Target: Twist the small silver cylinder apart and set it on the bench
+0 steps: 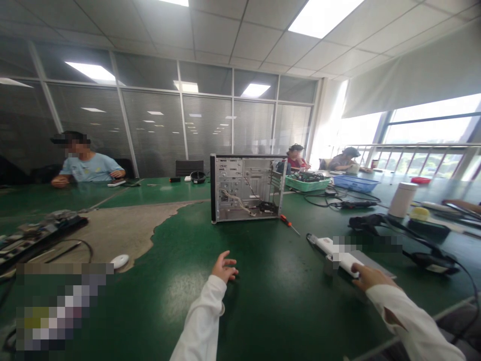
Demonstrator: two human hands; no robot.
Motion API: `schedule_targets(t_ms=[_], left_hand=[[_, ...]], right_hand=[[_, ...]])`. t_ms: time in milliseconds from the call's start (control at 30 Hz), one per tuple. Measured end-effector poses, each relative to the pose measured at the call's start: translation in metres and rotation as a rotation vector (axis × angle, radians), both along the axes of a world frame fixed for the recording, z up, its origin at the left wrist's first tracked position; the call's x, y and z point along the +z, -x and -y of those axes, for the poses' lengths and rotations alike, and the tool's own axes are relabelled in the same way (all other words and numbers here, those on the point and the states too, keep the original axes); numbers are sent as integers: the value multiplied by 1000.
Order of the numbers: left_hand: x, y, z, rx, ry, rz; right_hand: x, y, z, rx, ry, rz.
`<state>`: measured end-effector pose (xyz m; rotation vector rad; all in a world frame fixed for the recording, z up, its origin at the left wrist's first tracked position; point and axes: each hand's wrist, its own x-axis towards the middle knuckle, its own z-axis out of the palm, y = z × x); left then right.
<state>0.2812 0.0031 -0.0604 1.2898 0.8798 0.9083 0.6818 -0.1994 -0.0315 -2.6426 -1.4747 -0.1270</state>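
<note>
My left hand (225,267) hovers over the green table with its fingers apart and nothing in it. Farther off stands an open computer case (248,190), its metal inside and loose cables showing. An orange and black screwdriver (288,223) lies by the case's lower right corner. At the right, my right hand (370,277) is at the near end of a white elongated device (336,254), thumb and fingers spread around that end. Whether the fingers grip the device is hard to tell.
A green basket (307,184) and a blue basket (355,184) stand behind on the right. Black straps and cables (409,240) and a white bottle (403,199) are at the right. Electronic parts (41,235) lie at the left. Several people sit around the table.
</note>
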Motion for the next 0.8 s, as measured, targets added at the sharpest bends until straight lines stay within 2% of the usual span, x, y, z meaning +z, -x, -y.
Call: schedule_targets(t_ms=[133, 267, 467, 567, 667, 800], left_hand=[[0, 0, 1, 12, -4, 18], [1, 0, 2, 23, -14, 22], [2, 0, 4, 33, -28, 34], [2, 0, 3, 53, -36, 45], [1, 1, -1, 93, -58, 53], [-1, 4, -7, 182, -208, -34]], right_hand=[[7, 27, -6, 42, -32, -14], [16, 73, -24, 226, -44, -16], [35, 164, -74, 526, -70, -98], [39, 211, -107, 690, -160, -155], [34, 251, -141, 807, -292, -242], [11, 278, -172, 789, -527, -459]])
